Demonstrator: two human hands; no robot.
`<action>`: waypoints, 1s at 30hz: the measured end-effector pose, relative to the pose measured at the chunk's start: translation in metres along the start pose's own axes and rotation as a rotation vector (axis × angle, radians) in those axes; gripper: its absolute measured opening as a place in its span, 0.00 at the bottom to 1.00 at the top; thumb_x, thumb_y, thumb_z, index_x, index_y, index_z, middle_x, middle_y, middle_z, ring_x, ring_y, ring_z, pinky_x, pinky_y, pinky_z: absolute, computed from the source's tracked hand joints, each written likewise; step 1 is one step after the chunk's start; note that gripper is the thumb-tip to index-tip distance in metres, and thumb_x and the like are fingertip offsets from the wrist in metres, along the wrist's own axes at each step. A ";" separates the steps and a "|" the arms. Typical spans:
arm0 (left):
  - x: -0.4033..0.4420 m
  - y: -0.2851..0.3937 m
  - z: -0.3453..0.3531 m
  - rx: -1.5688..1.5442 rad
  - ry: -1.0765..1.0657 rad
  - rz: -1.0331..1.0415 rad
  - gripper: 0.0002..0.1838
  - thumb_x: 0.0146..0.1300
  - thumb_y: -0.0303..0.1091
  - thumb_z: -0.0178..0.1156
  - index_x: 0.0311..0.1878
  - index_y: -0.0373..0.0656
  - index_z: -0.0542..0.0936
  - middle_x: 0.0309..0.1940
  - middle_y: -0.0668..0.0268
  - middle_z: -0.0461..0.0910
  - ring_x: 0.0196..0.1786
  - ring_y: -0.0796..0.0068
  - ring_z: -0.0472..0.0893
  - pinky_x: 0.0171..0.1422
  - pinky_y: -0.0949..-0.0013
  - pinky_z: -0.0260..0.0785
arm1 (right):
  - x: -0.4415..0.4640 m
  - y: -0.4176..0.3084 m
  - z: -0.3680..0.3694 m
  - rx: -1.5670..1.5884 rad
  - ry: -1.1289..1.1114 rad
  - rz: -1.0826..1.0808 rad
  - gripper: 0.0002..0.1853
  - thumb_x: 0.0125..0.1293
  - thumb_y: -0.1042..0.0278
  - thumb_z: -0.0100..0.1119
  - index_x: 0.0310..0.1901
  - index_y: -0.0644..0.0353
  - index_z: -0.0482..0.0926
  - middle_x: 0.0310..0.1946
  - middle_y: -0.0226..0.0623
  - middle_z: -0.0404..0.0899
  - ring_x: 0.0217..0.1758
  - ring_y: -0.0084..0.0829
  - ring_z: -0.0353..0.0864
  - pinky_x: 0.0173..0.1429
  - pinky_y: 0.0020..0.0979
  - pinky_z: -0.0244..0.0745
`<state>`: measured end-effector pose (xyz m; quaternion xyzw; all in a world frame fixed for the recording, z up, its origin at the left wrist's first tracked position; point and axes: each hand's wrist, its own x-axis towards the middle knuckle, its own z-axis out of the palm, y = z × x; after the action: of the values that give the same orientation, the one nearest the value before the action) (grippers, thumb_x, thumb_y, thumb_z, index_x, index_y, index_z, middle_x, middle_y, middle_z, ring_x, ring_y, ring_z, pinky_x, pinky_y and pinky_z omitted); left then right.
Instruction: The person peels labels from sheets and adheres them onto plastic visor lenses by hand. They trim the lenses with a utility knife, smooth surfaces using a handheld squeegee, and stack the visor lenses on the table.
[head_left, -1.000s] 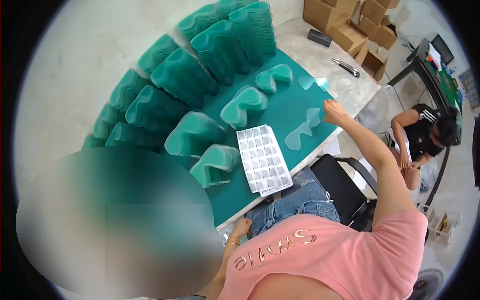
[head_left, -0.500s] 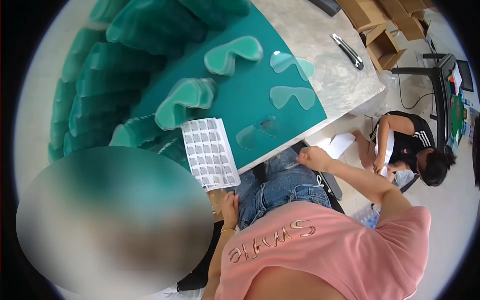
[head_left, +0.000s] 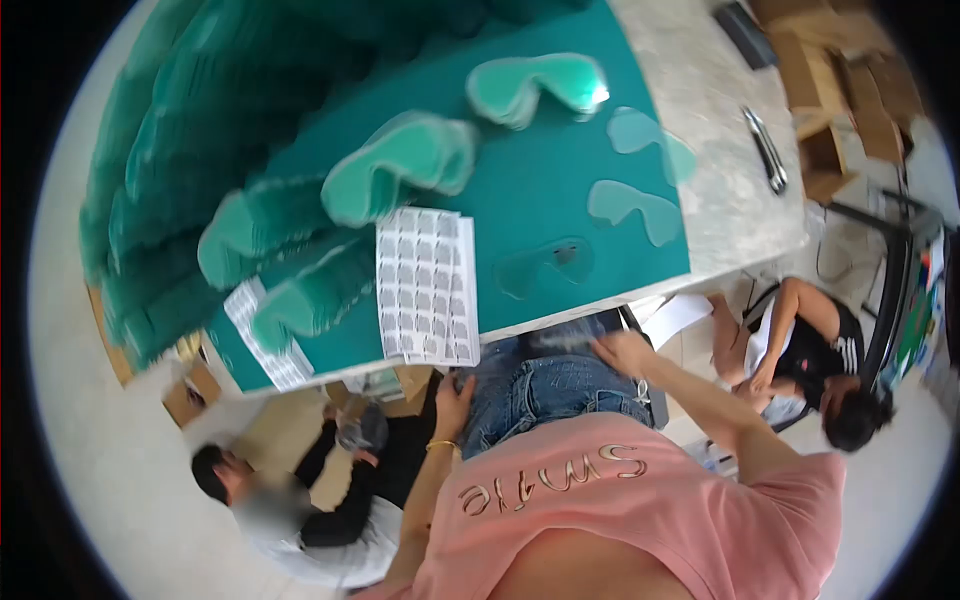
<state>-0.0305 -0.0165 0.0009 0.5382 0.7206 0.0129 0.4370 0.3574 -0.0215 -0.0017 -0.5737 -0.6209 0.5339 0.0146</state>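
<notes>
We see a pale, marbled tabletop running out to the right of a smooth, matte green mat. Towards the mat's far left rise tall stacks of green, visor-shaped sheets, wavy-edged and blurred. Shorter piles with softly notched outlines stand across the mat's middle and left. White printed sheets, flat and gridded with grey pictures, lie at the mat's near edge.

Off that edge, the left hand is beside the worn denim jeans; we cannot tell whether its fingers are apart or together. The right hand is over the lap, its fingers bent but too blurred for us to tell whether they clamp anything. Towards the mat's right end lie thin, glossy, see-through loose pieces, and beyond it a slim knife.

We judge the step in hand to be low work over the lap, with neither hand at the piles; picking up a loose piece would call for a light grip on its rim.
</notes>
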 end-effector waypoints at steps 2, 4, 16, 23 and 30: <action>0.005 -0.008 -0.003 0.044 -0.027 -0.060 0.20 0.65 0.46 0.59 0.39 0.33 0.78 0.31 0.44 0.79 0.37 0.44 0.80 0.39 0.53 0.70 | -0.030 -0.013 -0.006 0.090 -0.018 0.091 0.20 0.72 0.56 0.47 0.27 0.61 0.77 0.26 0.53 0.79 0.31 0.54 0.79 0.37 0.49 0.74; 0.012 -0.003 0.007 0.074 -0.021 -0.081 0.19 0.68 0.46 0.54 0.37 0.35 0.79 0.29 0.43 0.79 0.35 0.39 0.78 0.39 0.48 0.69 | -0.025 0.002 0.003 0.154 -0.033 0.119 0.20 0.72 0.57 0.48 0.27 0.63 0.76 0.26 0.54 0.78 0.33 0.56 0.78 0.36 0.48 0.73; 0.048 -0.028 0.084 -0.183 0.243 0.388 0.12 0.62 0.32 0.58 0.48 0.42 0.79 0.46 0.54 0.80 0.51 0.49 0.76 0.57 0.56 0.69 | 0.040 0.076 0.013 -0.305 -0.131 -0.002 0.17 0.69 0.57 0.46 0.34 0.62 0.78 0.30 0.59 0.78 0.36 0.59 0.79 0.41 0.53 0.73; 0.018 -0.078 0.113 -0.137 -0.017 0.418 0.25 0.70 0.36 0.54 0.68 0.42 0.65 0.63 0.51 0.69 0.65 0.55 0.70 0.69 0.64 0.63 | 0.043 0.056 0.051 -0.590 -0.424 0.237 0.16 0.62 0.54 0.50 0.40 0.58 0.78 0.39 0.57 0.81 0.45 0.56 0.82 0.50 0.54 0.75; -0.051 -0.029 0.003 0.129 -0.412 0.562 0.18 0.69 0.37 0.54 0.56 0.37 0.76 0.53 0.54 0.78 0.56 0.54 0.77 0.59 0.60 0.70 | -0.048 -0.115 -0.061 -0.009 0.001 -0.401 0.22 0.58 0.62 0.64 0.50 0.68 0.79 0.46 0.49 0.83 0.49 0.39 0.83 0.51 0.35 0.77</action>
<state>-0.0484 -0.0706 0.0162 0.7332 0.4403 -0.0218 0.5178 0.3324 0.0094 0.1310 -0.4391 -0.7252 0.5171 0.1182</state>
